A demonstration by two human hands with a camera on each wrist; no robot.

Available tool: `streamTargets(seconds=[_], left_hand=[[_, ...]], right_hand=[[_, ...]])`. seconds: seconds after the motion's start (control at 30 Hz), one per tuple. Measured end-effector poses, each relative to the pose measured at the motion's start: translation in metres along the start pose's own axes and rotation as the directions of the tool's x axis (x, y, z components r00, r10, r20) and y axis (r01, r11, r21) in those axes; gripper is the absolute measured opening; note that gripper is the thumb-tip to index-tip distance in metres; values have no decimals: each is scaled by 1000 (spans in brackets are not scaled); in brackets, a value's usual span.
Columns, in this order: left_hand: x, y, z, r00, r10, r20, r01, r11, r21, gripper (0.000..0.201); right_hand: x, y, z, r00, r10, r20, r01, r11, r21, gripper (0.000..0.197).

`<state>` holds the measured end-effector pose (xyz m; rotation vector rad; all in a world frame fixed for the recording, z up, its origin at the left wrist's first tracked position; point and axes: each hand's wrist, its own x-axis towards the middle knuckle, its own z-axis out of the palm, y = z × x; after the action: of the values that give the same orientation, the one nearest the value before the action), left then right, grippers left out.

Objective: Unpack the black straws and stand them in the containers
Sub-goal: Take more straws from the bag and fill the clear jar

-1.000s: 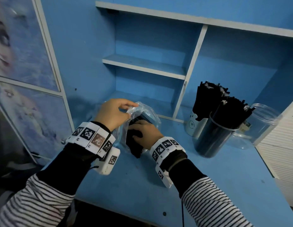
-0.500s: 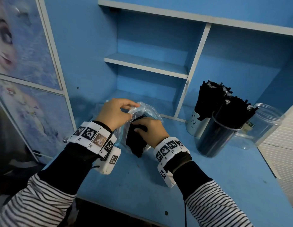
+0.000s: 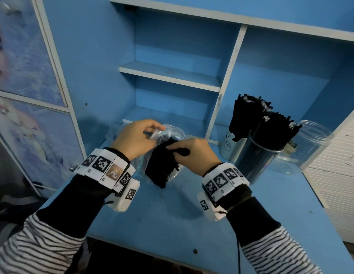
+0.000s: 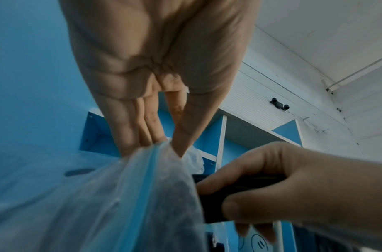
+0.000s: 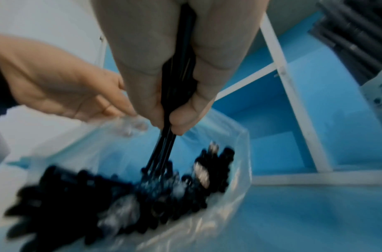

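A clear plastic bag (image 3: pixel 168 131) (image 4: pixel 129 196) (image 5: pixel 226 192) full of black straws (image 3: pixel 160 167) (image 5: pixel 112 192) stands on the blue desk (image 3: pixel 172 214). My left hand (image 3: pixel 136 139) (image 4: pixel 162 145) pinches the bag's top edge between thumb and fingers. My right hand (image 3: pixel 190 153) (image 5: pixel 168 119) grips a bunch of black straws (image 5: pixel 179 71) at the bag's mouth, partly lifted from the rest. At the right, a white cup with a face (image 3: pixel 229 147) and a dark round container (image 3: pixel 257 161) both hold upright black straws (image 3: pixel 251 113).
A clear empty jar (image 3: pixel 310 143) lies on its side behind the dark container. Blue shelving (image 3: pixel 172 76) with a white divider (image 3: pixel 225 82) rises behind the bag. A white slatted panel (image 3: pixel 342 175) borders the desk on the right, a picture panel (image 3: pixel 23 76) on the left.
My right hand has drawn up and back out of the bag with a bunch of straws. The left hand still holds the bag's top in the same place.
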<state>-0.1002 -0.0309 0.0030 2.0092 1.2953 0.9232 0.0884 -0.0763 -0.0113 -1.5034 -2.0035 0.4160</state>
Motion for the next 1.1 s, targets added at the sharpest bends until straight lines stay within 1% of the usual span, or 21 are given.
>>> streamTargets(seconds=[0.07, 0.13, 0.2, 0.27, 0.3, 0.33, 0.4, 0.43, 0.47, 0.5, 0.57, 0.6, 0.67, 0.7, 0.73, 0.8, 0.87, 0.93, 0.97, 1.03, 1.1], left_hand=[[-3, 7, 5, 998, 54, -11, -54, 998, 23, 42], [-8, 18, 15, 991, 131, 5, -131, 986, 100, 47], [-13, 32, 29, 976, 206, 68, -216, 954, 210, 56], [-16, 41, 43, 955, 274, 116, -297, 901, 316, 69], [-16, 43, 49, 944, 298, 142, -329, 885, 329, 73], [-15, 47, 55, 934, 310, 177, -351, 886, 303, 75], [-14, 55, 67, 911, 322, 258, -375, 906, 195, 69], [-12, 59, 74, 900, 337, 275, -390, 906, 167, 62], [-11, 65, 81, 893, 358, 271, -410, 897, 164, 52], [-9, 69, 88, 897, 365, 251, -413, 894, 176, 40], [-5, 76, 101, 919, 349, 184, -379, 910, 168, 22], [-2, 77, 106, 927, 340, 162, -361, 924, 124, 20], [-1, 82, 115, 936, 320, 145, -323, 946, -6, 23], [-1, 84, 119, 942, 300, 148, -292, 954, -75, 18], [-2, 88, 121, 947, 281, 154, -260, 955, -146, 12], [-3, 97, 127, 960, 236, 150, -185, 939, -291, 20], [-4, 103, 132, 971, 199, 136, -128, 903, -409, 24], [-7, 105, 134, 967, 189, 170, -86, 873, -480, 23], [-8, 104, 136, 959, 195, 204, -74, 870, -487, 21], [-11, 98, 139, 942, 199, 271, -58, 890, -452, 19], [-11, 90, 141, 931, 173, 321, -34, 918, -396, 21]], right_hand=[[-10, -2, -22, 999, 19, 40, -19, 1000, 0, 28], [-20, -3, -43, 997, 35, 72, -34, 999, -5, 27], [-29, -1, -64, 993, 63, 103, -60, 998, -31, 28], [-37, -1, -80, 989, 82, 123, -74, 995, -68, 29], [-42, -1, -87, 988, 89, 128, -79, 994, -80, 29], [-46, -2, -94, 987, 96, 130, -85, 993, -88, 29], [-55, -5, -107, 985, 108, 136, -95, 991, -99, 28], [-58, -8, -112, 983, 111, 146, -96, 990, -105, 28], [-61, -10, -117, 981, 113, 160, -96, 989, -109, 27], [-64, -12, -122, 979, 113, 172, -96, 989, -109, 27], [-69, -15, -131, 979, 105, 172, -90, 991, -95, 25], [-71, -15, -136, 984, 92, 149, -80, 993, -83, 24], [-74, -15, -146, 999, 46, 25, -44, 995, -89, 24], [-75, -15, -150, 998, 17, -68, -24, 995, -102, 26], [-75, -16, -154, 986, -12, -167, -4, 995, -97, 27], [-74, -17, -155, 941, -61, -334, 63, 998, -4, 26], [-72, -18, -151, 904, -116, -411, 154, 986, 59, 29], [-70, -14, -143, 892, -207, -402, 229, 973, 8, 34], [-69, -10, -139, 900, -231, -370, 240, 971, -23, 36], [-68, -2, -131, 941, -202, -272, 193, 979, -58, 36], [-67, 4, -122, 976, -124, -178, 112, 991, -76, 33]])
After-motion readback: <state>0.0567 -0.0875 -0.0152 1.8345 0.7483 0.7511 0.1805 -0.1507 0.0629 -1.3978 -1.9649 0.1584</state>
